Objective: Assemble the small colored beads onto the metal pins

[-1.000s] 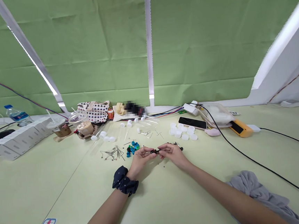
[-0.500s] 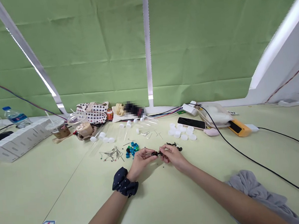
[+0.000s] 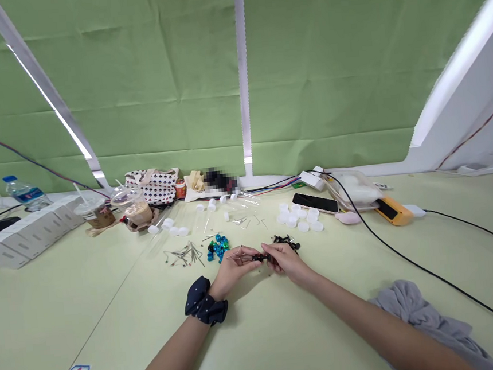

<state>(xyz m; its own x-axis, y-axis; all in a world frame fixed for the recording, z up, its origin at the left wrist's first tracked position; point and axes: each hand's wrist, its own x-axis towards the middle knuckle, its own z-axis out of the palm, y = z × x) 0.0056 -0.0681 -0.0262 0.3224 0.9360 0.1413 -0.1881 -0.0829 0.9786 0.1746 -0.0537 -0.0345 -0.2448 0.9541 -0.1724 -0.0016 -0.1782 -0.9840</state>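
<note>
Between my two hands, a small black part (image 3: 259,257) is held level above the table. My left hand (image 3: 235,266) pinches its left end, with a thin metal wire (image 3: 234,257) also showing at the fingers. My right hand (image 3: 284,259) has closed fingers on the part's right end. Just left of my left hand lies a pile of blue and green beads (image 3: 218,246). Behind my right hand is a heap of small black parts (image 3: 289,242). Thin metal pins (image 3: 187,254) with coloured ends lie farther left. The exact kind of the held part is too small to tell.
White round caps (image 3: 301,217) and a phone (image 3: 316,203) lie behind the right hand. Drink cups (image 3: 139,214) stand back left beside white boxes (image 3: 30,235). A black cable (image 3: 391,261) crosses the right side near a grey cloth (image 3: 422,313).
My right hand has shifted slightly right and down, its fingers closer around the black part's end. My left hand stays nearly in place. More of the black heap behind now shows.
</note>
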